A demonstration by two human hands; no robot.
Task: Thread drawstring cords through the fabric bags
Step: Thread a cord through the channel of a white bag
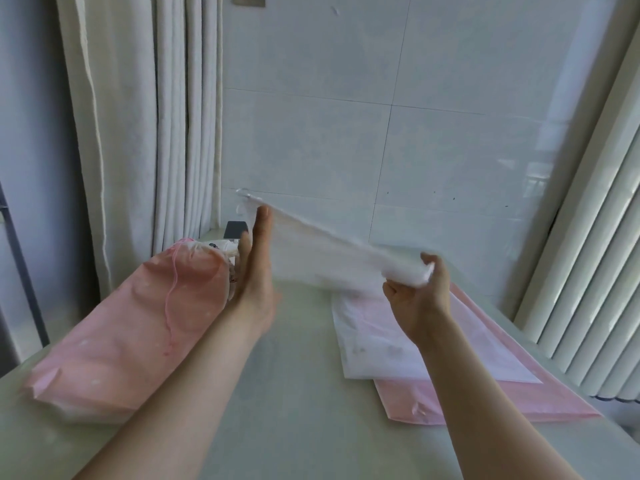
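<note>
Single head-worn wide-angle view, facing forward and down, close over the table (304,393), tiled wall (381,98) ahead

A stuffed pink bag (131,327) lies on its side, its mouth gathered shut, a thin pink drawstring cord (167,306) trailing over its top. Right of it a blurred white bag (322,254) stretches through the air, sloping down rightward; farther right, flat white bags (374,348) lie stacked on flat pink bags (433,400)
</note>
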